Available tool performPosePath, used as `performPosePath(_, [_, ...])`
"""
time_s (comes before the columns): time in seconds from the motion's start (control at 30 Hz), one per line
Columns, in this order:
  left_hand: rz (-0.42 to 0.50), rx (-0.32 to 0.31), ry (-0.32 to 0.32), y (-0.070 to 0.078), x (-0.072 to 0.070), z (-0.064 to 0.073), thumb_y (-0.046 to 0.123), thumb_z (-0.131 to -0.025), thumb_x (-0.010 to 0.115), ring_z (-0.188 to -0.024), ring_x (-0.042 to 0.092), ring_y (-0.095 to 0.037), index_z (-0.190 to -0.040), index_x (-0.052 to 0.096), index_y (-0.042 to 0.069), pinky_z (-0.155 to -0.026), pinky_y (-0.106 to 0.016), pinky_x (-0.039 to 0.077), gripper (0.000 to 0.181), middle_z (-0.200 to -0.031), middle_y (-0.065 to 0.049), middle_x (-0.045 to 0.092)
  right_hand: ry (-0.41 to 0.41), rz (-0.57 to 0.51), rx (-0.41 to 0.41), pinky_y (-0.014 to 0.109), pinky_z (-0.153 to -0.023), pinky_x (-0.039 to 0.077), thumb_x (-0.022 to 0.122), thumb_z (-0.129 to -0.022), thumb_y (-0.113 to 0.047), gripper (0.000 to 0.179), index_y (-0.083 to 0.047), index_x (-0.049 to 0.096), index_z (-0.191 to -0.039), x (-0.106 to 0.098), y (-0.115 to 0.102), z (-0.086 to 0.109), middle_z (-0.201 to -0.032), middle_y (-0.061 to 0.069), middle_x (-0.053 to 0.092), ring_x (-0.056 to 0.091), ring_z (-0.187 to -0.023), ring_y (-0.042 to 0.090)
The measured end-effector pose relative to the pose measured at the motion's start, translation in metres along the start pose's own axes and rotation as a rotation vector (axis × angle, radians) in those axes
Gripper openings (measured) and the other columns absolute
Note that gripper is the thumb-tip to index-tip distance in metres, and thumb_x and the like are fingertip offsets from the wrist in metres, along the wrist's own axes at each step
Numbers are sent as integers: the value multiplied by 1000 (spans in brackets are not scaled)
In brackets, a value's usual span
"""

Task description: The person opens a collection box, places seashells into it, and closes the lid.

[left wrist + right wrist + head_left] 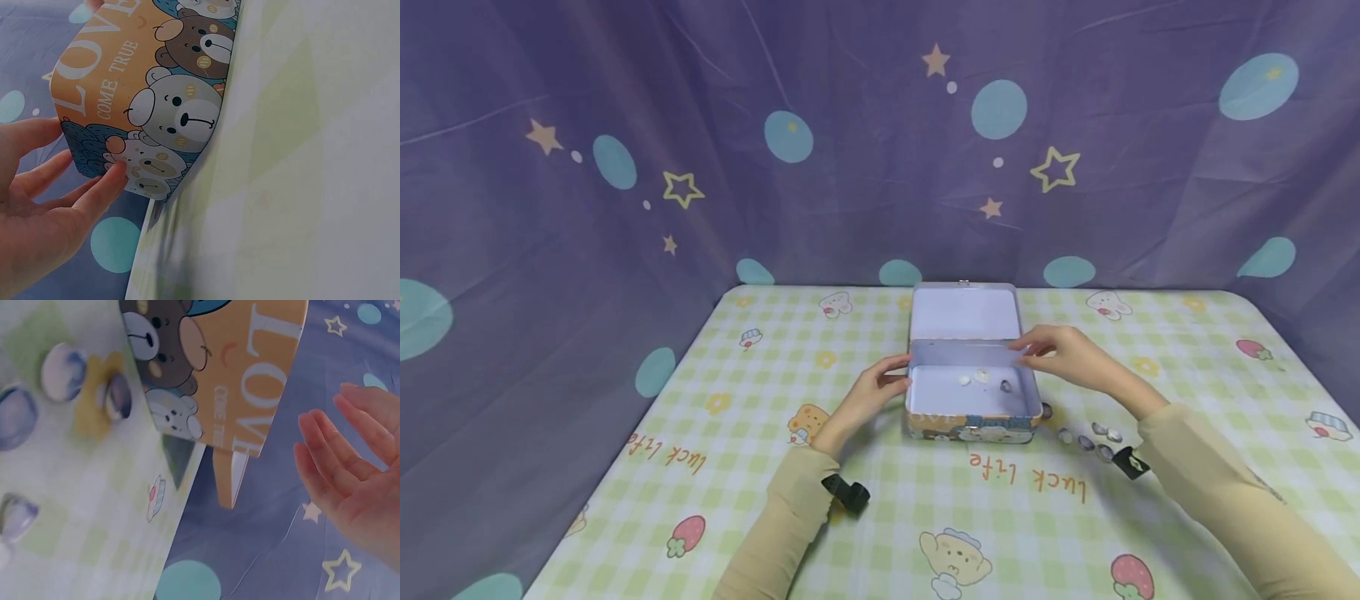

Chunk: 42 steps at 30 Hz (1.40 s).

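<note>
A small tin box printed with cartoon bears stands with its lid raised at the back. Inside lie two pale pieces and a darker shell-like one. Against the box's left side rest the fingertips of my left hand, lightly bent and spread. My right hand is at the box's right rear edge; in the right wrist view its fingers are loosely bent, hold nothing and stand apart from the tin. Several rounded shell-like pieces, white and bluish purple, lie right of the box.
A green checked tablecloth with cartoon prints covers the table. Behind and to the left hangs a purple curtain with stars and dots. A dark wrist strap is on the left sleeve, another dark device by the right sleeve.
</note>
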<state>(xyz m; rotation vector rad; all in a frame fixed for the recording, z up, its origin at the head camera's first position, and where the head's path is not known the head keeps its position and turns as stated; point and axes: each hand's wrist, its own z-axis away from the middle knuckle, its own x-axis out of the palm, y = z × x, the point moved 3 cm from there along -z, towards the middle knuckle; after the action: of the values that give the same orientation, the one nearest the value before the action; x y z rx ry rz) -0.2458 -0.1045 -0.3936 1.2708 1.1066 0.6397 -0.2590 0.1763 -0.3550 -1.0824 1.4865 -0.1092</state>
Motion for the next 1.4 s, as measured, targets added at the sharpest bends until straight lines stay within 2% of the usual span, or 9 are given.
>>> performPosePath(0.23, [2, 0, -7, 1, 0, 1, 0, -88, 50, -109, 47, -41, -128, 36, -10, -91, -35, 46, 44, -129, -32, 36, 32, 4, 53, 32, -74, 53, 61, -82, -6, 20, 0, 64, -100, -5, 9, 17, -94, 12, 65, 61, -78, 15])
performPosePath(0.43, [9, -3, -5, 2, 0, 1, 0, -88, 50, -108, 47, -41, -128, 36, -10, -90, -34, 46, 44, -128, -32, 36, 32, 7, 77, 30, -72, 53, 60, -83, -8, 20, 0, 64, -101, -9, 17, 28, -97, 13, 64, 61, -79, 18])
performPosePath(0.73, [4, -5, -8, 2, 1, 1, 0, -88, 50, -108, 47, -41, -129, 35, -10, -90, -35, 46, 44, -129, -32, 36, -12, 4, 154, 26, -70, 52, 60, -84, -15, 25, -1, 63, -104, -8, 29, 41, -98, 14, 64, 61, -81, 19])
performPosePath(1.17, [18, -8, -5, 3, 1, 2, 0, -88, 50, -110, 46, -42, -128, 36, -10, -92, -36, 44, 43, -129, -32, 36, -81, -55, 159, 21, -64, 52, 61, -82, -8, 24, 5, 62, -102, 4, 47, 46, -98, 19, 63, 60, -76, 11])
performPosePath(1.4, [14, -2, -13, 2, 1, 1, 0, -88, 49, -111, 45, -42, -128, 35, -12, -92, -36, 44, 44, -130, -32, 35, -130, -70, 143, 21, -66, 51, 60, -81, -3, 23, 7, 61, -101, 8, 50, 47, -98, 20, 63, 60, -74, 11])
